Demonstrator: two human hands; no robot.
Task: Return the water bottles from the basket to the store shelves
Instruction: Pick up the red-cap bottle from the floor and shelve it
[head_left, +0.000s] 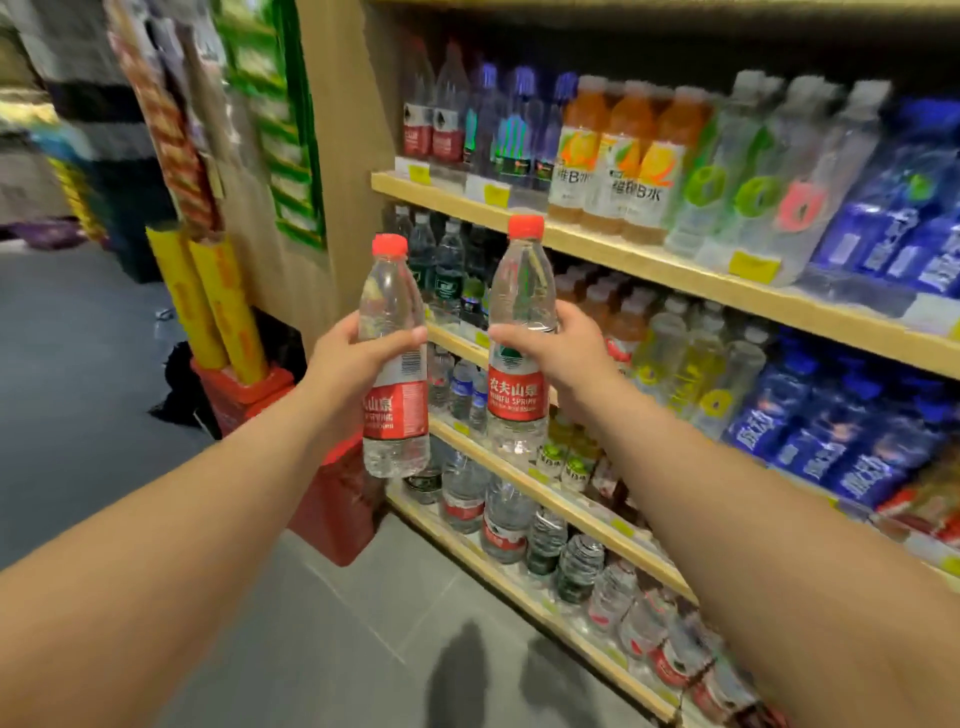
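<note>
My left hand (358, 358) grips a clear water bottle (392, 415) with a red cap and red label, held upright in front of the shelf end. My right hand (550, 353) grips a second, matching water bottle (517, 280), also upright and slightly higher. Both bottles hang in the air before the wooden store shelves (649, 265), which run from the centre to the right. A red basket (332, 499) stands on the floor below my left hand, mostly hidden by my arm and the bottle. Matching red-label bottles (434, 122) stand at the left end of the top shelf.
The shelves hold orange drinks (618, 156), blue-wrapped bottles (893, 228), clear bottles and more water on the bottom shelf (498, 525). Yellow rolls (218, 306) and hanging goods sit against the shelf's end panel on the left. Grey tiled floor (78, 364) spreads to the left.
</note>
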